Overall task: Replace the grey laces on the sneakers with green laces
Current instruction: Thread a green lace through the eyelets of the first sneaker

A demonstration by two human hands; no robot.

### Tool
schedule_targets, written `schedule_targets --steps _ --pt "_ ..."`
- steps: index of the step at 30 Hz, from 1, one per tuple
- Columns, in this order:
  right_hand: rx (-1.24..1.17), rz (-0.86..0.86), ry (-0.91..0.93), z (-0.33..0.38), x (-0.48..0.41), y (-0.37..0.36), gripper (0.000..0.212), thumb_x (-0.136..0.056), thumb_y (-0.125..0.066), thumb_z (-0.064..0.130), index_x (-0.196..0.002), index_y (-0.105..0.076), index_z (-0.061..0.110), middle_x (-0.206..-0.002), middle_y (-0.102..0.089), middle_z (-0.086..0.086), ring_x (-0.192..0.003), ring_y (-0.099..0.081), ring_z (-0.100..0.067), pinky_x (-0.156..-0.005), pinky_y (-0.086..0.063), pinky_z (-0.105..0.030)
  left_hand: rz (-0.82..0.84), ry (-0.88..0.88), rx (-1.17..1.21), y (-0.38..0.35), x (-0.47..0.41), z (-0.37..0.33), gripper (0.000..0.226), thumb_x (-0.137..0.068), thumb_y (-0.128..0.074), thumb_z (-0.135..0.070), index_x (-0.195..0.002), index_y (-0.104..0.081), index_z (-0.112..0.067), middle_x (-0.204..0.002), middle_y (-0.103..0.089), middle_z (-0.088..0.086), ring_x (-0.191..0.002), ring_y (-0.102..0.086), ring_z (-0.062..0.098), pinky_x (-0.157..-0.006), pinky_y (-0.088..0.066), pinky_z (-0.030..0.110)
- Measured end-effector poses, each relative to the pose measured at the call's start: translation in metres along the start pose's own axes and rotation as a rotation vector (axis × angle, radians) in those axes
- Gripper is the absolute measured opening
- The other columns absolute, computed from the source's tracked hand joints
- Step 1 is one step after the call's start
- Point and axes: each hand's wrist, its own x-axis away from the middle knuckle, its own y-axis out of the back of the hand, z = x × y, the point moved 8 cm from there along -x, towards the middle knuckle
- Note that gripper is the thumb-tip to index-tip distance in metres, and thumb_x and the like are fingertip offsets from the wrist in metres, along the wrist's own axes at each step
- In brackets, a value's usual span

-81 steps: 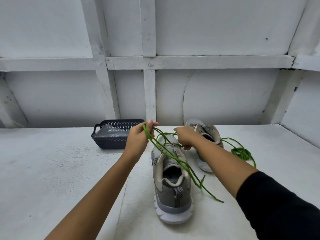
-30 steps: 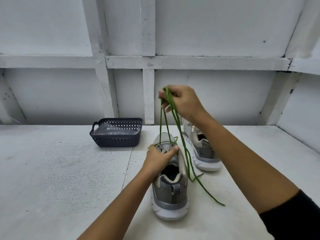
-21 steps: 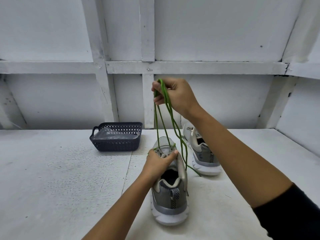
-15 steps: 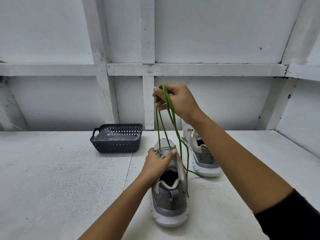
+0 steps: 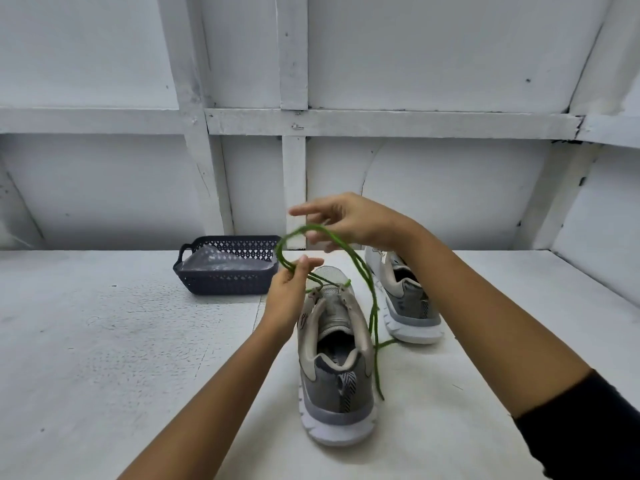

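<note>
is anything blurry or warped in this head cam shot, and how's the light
Head view: motion smears the right hand at its fingertips and part of the green lace, while the left hand looks sharp; head view: the wide lens tilts the wall beams outward; head view: soft, even light, faint shadow by the near sneaker, no glare.

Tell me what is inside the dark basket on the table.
Crumpled clear plastic fills the basket, reaching near its rim. Whatever lies in or under the plastic is covered, as is the basket's floor.
</note>
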Motion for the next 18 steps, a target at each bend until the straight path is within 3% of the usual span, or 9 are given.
schedule_targets --steps 3,5,7,9,11,13,15,18 --pt "0.218 -0.128 -0.286 -0.070 -0.008 0.010 0.033 -0.095 -0.050 0.006 -0.127 -0.055 -0.002 -0.095 -0.060 -0.010 -0.077 -0.059 -0.015 -0.069 -0.053 -0.027 -0.010 -0.006 0.063 0.004 0.006 0.012 0.037 -0.100 -0.037 -0.031 -0.088 -0.069 -0.018 -0.100 -0.070 0.000 -0.100 -0.063 0.012 -0.091 -0.047 0.029" --pt "0.313 -0.143 -0.509 -0.114 -0.008 0.006 0.025 -0.096 -0.043 0.007 -0.100 -0.060 -0.011 -0.085 -0.061 -0.017 -0.066 -0.059 -0.020 -0.058 -0.051 -0.027 -0.011 -0.027 0.082 0.003 0.011 0.016 0.037 -0.101 -0.036 -0.028 -0.089 -0.067 -0.011 -0.096 -0.069 0.002 -0.092 -0.064 0.011 -0.087 -0.049 0.024" --pt "0.433 -0.123 -0.668 -0.141 -0.008 -0.002 0.026 -0.093 -0.040 0.001 -0.069 -0.050 -0.004 -0.055 -0.061 -0.014 -0.043 -0.057 -0.017 -0.043 -0.044 -0.022 0.008 -0.016 0.104 0.000 0.016 0.022 0.035 -0.101 -0.036 -0.025 -0.090 -0.066 -0.012 -0.093 -0.067 0.002 -0.082 -0.064 0.005 -0.079 -0.051 0.019" --pt "0.471 -0.127 -0.734 -0.153 -0.014 -0.009 0.028 -0.088 -0.039 -0.004 -0.060 -0.043 0.003 -0.027 -0.046 -0.004 -0.034 -0.053 -0.016 -0.038 -0.040 -0.020 0.056 0.016 0.115 -0.005 0.018 0.030 0.029 -0.100 -0.038 -0.024 -0.093 -0.065 -0.017 -0.094 -0.066 0.002 -0.081 -0.063 0.005 -0.078 -0.052 0.020" --pt "0.439 -0.117 -0.737 -0.161 -0.023 -0.018 0.029 -0.088 -0.039 -0.001 -0.061 -0.047 0.005 -0.033 -0.052 -0.004 -0.059 -0.066 -0.026 -0.053 -0.048 -0.025 0.105 0.025 0.075 -0.009 0.019 0.032 0.026 -0.100 -0.039 -0.026 -0.099 -0.064 -0.022 -0.100 -0.066 -0.006 -0.091 -0.061 0.003 -0.086 -0.049 0.019" --pt "0.306 -0.152 -0.729 -0.169 -0.031 -0.022 0.030 -0.091 -0.041 0.004 -0.063 -0.045 0.012 -0.068 -0.062 -0.008 -0.089 -0.065 -0.030 -0.075 -0.053 -0.033 0.128 0.036 0.051 -0.010 0.018 0.034 0.023 -0.100 -0.040 -0.028 -0.101 -0.063 -0.027 -0.102 -0.064 -0.012 -0.095 -0.059 -0.002 -0.083 -0.046 0.011" --pt "0.174 -0.181 -0.767 -0.179 -0.033 -0.023 0.030 -0.092 -0.040 0.002 -0.064 -0.043 0.012 -0.080 -0.054 -0.012 -0.086 -0.058 -0.028 -0.082 -0.051 -0.037 0.138 0.047 0.035 -0.010 0.018 0.037 0.023 -0.100 -0.041 -0.028 -0.100 -0.063 -0.028 -0.104 -0.064 -0.012 -0.098 -0.058 0.000 -0.082 -0.043 0.009" --pt "0.012 -0.266 -0.870 -0.188 -0.032 -0.024 0.029 -0.092 -0.032 -0.001 -0.064 -0.041 0.003 -0.068 -0.046 -0.014 -0.061 -0.046 -0.023 -0.060 -0.042 -0.031 0.128 0.054 -0.028 -0.008 0.017 0.044 0.025 -0.100 -0.041 -0.028 -0.102 -0.066 -0.024 -0.117 -0.061 -0.006 -0.107 -0.055 0.005 -0.089 -0.039 0.012"
